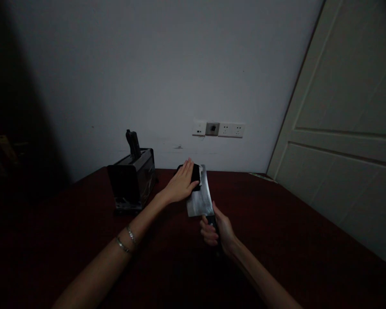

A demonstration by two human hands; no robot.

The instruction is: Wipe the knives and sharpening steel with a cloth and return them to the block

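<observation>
My right hand [217, 229] grips the dark handle of a broad steel cleaver [200, 199], its blade pointing away from me above the dark red table [276, 231]. My left hand [182, 183] lies flat, fingers together, pressing a black cloth [195, 173] against the far part of the blade. The cloth is mostly hidden under the palm. Two thin bracelets circle my left wrist.
A dark knife block [133, 180] with one black handle [133, 143] sticking up stands at the table's back left. A wall with a socket strip [218, 129] is behind. A pale door [344, 141] closes the right side. The room is dim.
</observation>
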